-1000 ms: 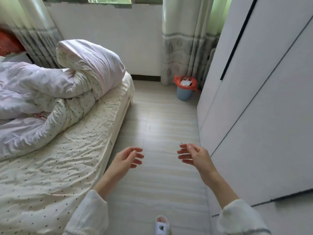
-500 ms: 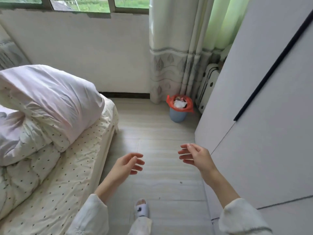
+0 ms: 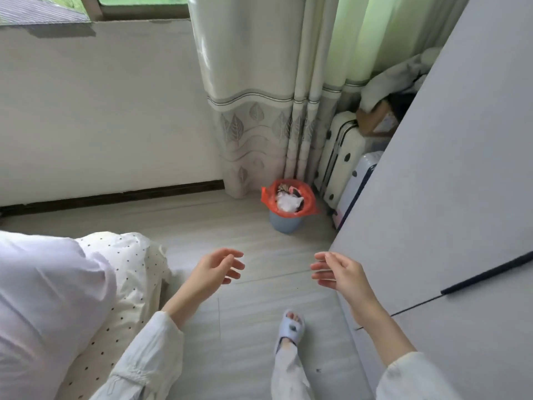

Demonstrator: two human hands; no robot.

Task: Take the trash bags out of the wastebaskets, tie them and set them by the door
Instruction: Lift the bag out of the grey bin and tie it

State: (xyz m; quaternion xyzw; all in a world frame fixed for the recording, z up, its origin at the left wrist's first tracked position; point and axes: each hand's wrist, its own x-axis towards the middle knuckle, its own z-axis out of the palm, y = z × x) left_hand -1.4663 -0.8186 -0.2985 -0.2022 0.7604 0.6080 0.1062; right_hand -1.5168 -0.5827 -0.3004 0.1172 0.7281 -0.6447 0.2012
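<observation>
Both hands [image 3: 215,269] [image 3: 341,272] relaxed, empty; suitcases [image 3: 343,157] beside orange-bagged wastebasket [image 3: 285,223].

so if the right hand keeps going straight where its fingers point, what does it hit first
The right hand points left across the aisle, so it would likely meet the left hand first, then the bed. Depth is unclear.
</observation>
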